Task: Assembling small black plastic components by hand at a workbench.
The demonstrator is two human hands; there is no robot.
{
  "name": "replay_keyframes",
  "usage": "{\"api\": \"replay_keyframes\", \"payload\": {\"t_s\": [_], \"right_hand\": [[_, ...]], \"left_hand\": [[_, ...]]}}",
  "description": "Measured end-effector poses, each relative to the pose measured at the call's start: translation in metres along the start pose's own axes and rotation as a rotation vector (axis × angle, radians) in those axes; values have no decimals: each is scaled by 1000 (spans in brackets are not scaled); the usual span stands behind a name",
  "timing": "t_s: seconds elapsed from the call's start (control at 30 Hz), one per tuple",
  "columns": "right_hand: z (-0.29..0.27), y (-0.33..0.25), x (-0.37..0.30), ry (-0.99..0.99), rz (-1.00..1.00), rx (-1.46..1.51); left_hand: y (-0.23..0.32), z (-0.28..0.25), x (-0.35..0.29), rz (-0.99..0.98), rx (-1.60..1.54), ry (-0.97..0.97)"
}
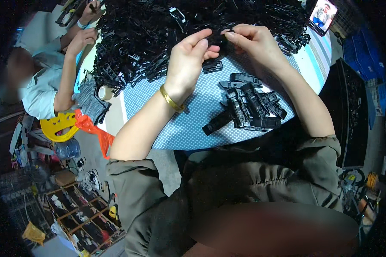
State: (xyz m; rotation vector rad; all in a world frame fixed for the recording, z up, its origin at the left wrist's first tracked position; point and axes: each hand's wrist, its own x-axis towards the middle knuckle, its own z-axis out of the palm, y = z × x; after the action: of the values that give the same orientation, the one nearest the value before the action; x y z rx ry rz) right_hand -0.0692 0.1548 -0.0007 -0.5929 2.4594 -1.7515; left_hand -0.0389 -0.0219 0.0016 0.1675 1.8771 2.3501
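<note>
Fingers of right hand [258, 44] close together, grip too dark to tell; left hand [186, 58] loosely parted. Slim black plastic parts [255, 103] stacked near, right, on dotted tablecloth [176, 128]: probably light, stiff, slick, thin ends fragile; best pinched mid-body. Tangled black heap [146, 34] far side

The tablecloth [188, 122] is patterned in blue and white, the parts [254, 103] coloured black, the bangle [171, 99] gold-toned.

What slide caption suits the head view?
Left hand and right hand close together at a heap of black parts on a table.
</note>
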Motion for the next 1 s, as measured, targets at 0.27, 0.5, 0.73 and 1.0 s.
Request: {"api": "replay_keyframes", "payload": {"t_s": [0.27, 0.5, 0.73, 1.0], "right_hand": [[16, -1, -3, 44, -193, -100], [19, -14, -11, 33, -32, 144], [14, -11, -4, 235, -146, 10], [3, -10, -7, 34, -71, 128]], "left_hand": [[-2, -4, 0, 66, 172, 25], [4, -7, 4, 199, 309, 116], [12, -6, 0, 186, 245, 28], [23, -11, 3, 139, 162, -169]]}}
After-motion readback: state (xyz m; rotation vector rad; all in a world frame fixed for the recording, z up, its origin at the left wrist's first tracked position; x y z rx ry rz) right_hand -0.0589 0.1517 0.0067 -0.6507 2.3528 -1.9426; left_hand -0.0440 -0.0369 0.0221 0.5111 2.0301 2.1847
